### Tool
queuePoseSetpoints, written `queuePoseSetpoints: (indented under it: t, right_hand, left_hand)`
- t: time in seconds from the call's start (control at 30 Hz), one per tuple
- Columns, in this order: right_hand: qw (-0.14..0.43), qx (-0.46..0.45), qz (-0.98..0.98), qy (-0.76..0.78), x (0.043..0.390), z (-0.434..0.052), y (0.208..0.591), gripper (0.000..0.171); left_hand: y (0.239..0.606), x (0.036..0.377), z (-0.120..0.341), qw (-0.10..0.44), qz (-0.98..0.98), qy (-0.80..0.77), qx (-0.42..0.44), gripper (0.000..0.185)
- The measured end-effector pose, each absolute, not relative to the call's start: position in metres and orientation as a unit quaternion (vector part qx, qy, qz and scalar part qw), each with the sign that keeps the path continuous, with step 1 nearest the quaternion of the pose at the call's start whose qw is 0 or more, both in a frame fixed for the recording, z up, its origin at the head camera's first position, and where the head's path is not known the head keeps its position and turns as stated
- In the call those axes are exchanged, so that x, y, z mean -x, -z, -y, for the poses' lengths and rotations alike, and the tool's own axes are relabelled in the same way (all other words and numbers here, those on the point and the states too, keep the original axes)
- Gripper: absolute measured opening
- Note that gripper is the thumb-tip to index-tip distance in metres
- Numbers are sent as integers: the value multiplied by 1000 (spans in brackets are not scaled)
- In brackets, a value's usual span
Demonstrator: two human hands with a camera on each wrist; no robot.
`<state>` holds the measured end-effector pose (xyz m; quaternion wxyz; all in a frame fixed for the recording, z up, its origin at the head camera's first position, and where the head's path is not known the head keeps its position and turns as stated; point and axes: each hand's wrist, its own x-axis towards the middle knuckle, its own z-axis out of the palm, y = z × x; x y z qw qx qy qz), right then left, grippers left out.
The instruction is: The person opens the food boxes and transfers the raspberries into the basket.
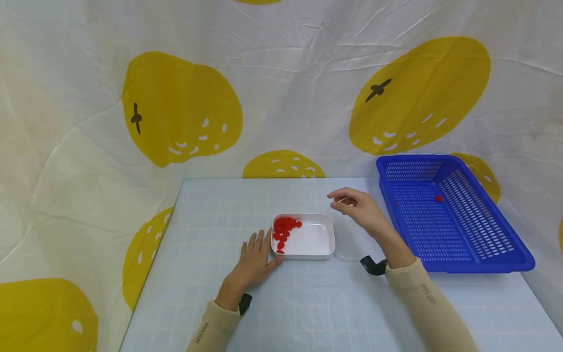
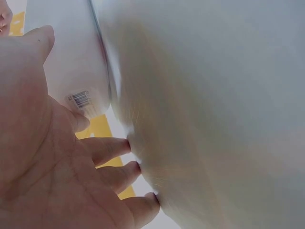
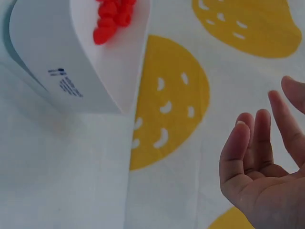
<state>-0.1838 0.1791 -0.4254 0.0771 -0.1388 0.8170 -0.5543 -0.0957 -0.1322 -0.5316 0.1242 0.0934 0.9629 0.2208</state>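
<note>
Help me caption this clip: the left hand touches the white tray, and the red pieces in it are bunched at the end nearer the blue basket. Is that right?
Not quite: the head view shows the red pieces in the white tray bunched at the end farther from the blue basket. The left hand does touch the tray.

Cropped, covered and too fine to read

The red pieces (image 1: 284, 226) crowd together too closely to count; the right wrist view's top edge crops them and the white tray (image 3: 50, 52); the print (image 3: 71, 87) on its side is too blurred to read; the clear sheet (image 1: 346, 253) lies partly hidden by the tray; picture edges cut off the right hand (image 3: 267, 191) and left hand (image 2: 52, 157) in their wrist views; the head view's bottom crops both sleeves (image 1: 433, 305); one red bit (image 1: 439, 198) is too small to identify.
</note>
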Motion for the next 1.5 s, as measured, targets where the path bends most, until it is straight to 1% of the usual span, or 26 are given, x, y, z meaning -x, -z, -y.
queuePoseSetpoints:
  t: [0.13, 0.27, 0.4, 0.6, 0.8, 1.07, 1.13, 1.27, 1.5]
  right_hand:
    - [104, 142, -800, 573, 182, -164, 435, 31]
    - [135, 150, -788, 582, 182, -151, 447, 26]
    - [167, 160, -777, 585, 183, -138, 458, 27]
    - [196, 168, -765, 590, 184, -121, 476, 31]
    - [224, 183, -761, 581, 183, -108, 492, 28]
    - [263, 262, -756, 539, 183, -92, 512, 25]
    - [274, 270, -754, 532, 183, -89, 515, 25]
    - [275, 285, -768, 503, 183, -83, 520, 26]
    - [229, 301, -807, 453, 180, -75, 525, 27]
  left_hand:
    - [533, 96, 133, 123, -963, -220, -93, 91]
    - [532, 96, 133, 125, -964, -215, -91, 92]
    - [532, 96, 133, 129, -965, -213, -87, 92]
    - [533, 97, 133, 130, -964, -211, -90, 93]
    - [533, 98, 134, 129, -964, -213, -97, 94]
    - [536, 99, 134, 131, -964, -208, -98, 94]
    - [536, 99, 134, 129, -965, -207, -99, 94]
    - [536, 100, 134, 129, -963, -212, -102, 94]
    - [535, 100, 134, 137, -963, -209, -100, 94]
